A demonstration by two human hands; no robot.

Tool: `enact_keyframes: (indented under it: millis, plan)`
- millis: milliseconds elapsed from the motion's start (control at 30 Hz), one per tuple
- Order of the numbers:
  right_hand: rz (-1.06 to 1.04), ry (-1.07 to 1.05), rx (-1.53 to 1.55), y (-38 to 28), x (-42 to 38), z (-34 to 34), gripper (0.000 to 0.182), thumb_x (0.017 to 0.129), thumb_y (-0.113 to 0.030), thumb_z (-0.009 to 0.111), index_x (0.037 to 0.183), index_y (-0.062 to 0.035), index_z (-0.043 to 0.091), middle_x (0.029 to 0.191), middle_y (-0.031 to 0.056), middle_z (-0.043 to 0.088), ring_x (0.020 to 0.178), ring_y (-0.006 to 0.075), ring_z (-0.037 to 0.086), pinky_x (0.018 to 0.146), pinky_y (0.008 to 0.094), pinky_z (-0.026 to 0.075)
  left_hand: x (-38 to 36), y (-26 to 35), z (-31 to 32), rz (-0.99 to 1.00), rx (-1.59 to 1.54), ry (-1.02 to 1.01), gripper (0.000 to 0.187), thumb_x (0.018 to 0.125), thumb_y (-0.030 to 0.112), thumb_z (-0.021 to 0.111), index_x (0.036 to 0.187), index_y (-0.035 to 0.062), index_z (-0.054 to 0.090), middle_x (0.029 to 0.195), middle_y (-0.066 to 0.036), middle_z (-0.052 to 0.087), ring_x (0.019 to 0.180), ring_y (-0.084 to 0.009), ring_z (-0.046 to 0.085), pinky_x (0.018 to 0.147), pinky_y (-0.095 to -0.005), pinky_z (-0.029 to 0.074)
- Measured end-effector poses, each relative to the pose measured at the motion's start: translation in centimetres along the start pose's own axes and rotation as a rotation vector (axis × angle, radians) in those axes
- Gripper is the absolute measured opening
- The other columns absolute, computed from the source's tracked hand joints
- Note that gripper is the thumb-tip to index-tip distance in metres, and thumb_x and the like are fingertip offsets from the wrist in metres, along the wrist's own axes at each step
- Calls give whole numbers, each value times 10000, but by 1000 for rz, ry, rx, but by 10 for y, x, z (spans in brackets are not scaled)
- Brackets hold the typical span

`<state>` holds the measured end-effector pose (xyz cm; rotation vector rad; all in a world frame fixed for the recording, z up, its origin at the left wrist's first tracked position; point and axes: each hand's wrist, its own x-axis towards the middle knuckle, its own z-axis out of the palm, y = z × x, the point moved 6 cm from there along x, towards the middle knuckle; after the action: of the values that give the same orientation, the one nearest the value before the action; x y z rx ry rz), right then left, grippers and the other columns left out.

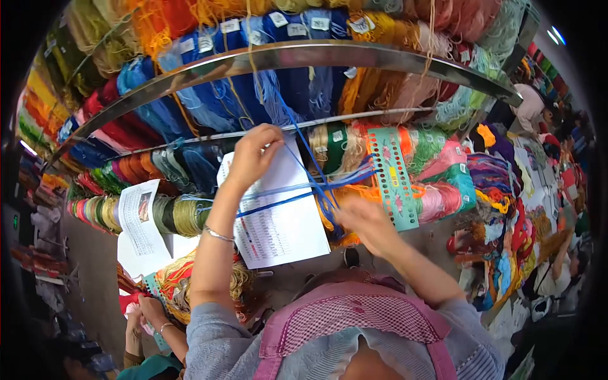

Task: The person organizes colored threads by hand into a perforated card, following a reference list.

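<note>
My left hand is raised over the printed sheet, its fingers closed in a pinch on a thin blue thread. Lower and to the right is my right hand, slightly blurred, its fingertips closed at loops of blue thread. A strand runs from the blue skeins on the rack down to those loops. More blue strands lie across the sheet and reach a green card with holes, beside my right hand.
A metal rail curves across in front of hanging, labelled skeins. Below it is a thinner rod. Another printed sheet lies at left, over rolled yarn. Another person's hands work at lower left. Yarn bundles are heaped at right.
</note>
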<state>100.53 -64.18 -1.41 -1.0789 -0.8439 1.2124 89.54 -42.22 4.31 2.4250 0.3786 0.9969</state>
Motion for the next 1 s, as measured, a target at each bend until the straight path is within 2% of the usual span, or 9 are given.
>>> enact_keyframes:
  millis: [167, 233, 300, 367, 467, 567, 633, 800, 1000]
  plan:
    - [468, 456, -172, 129, -192, -153, 115, 896, -153, 614, 832, -66, 654, 745, -75, 534, 697, 50, 478, 627, 212, 392, -5, -6, 4, -80, 13, -77, 137, 796, -4, 645, 926, 35, 662, 1124, -97, 645, 870, -241, 636, 674, -287, 524]
    - [704, 385, -989, 205, -316, -241, 166, 781, -192, 670, 875, -57, 683, 792, 103, 661, 743, 230, 624, 693, 355, 487, 1, 23, 2, -90, 128, 64, 146, 822, 12, 648, 963, 39, 672, 1072, -95, 654, 801, -218, 646, 618, -266, 509]
    - [1036, 530, -1350, 144, -364, -260, 210, 745, -225, 679, 856, -47, 672, 803, 188, 645, 763, 309, 629, 696, 422, 486, -2, 30, 30, -231, -108, 170, 118, 873, 84, 635, 843, -13, 696, 775, -74, 666, 648, -133, 609, 533, -243, 438]
    - [373, 904, -1467, 107, -348, -299, 233, 875, -172, 576, 722, 3, 586, 631, 76, 586, 599, 145, 520, 569, 341, 430, -7, 44, 83, -543, -444, -174, 372, 930, 301, 576, 803, -24, 703, 669, -68, 656, 590, -105, 587, 522, -255, 441]
    - [-110, 1016, -549, -10, -216, -227, 180, 939, -126, 523, 801, -20, 570, 729, -7, 541, 687, 89, 501, 637, 248, 408, -14, 58, 166, -486, -387, -527, 448, 916, 403, 576, 785, -5, 708, 569, -85, 622, 534, -137, 591, 536, -306, 456]
    - [-216, 882, -905, -44, -123, -172, 106, 911, -70, 568, 850, 12, 594, 831, 51, 628, 765, 102, 580, 696, 251, 450, -21, 45, 227, -552, -518, -471, 344, 875, 297, 660, 728, -14, 675, 572, -56, 599, 574, -86, 566, 542, -297, 435]
    - [-708, 629, -1309, -62, -77, -128, 73, 904, -51, 563, 919, 19, 577, 873, 82, 663, 762, 135, 625, 672, 268, 479, -17, 52, 226, -525, -580, -379, 282, 858, 237, 681, 728, -12, 659, 597, -40, 602, 591, -71, 557, 536, -274, 424]
    - [-238, 525, -487, -22, -9, -134, 106, 901, -58, 572, 989, -3, 552, 769, 86, 660, 604, 113, 599, 561, 224, 469, -30, 75, 207, -797, -1060, -187, 72, 856, 37, 651, 831, -28, 631, 719, -16, 641, 644, -65, 604, 578, -193, 491]
    - [-402, 606, -865, -11, 4, -133, 110, 812, -73, 677, 891, -11, 630, 756, 100, 643, 648, 171, 618, 580, 295, 470, -37, 75, 201, -658, -835, -109, 199, 889, 46, 593, 1068, 16, 674, 737, -49, 667, 646, -90, 644, 585, -229, 524]
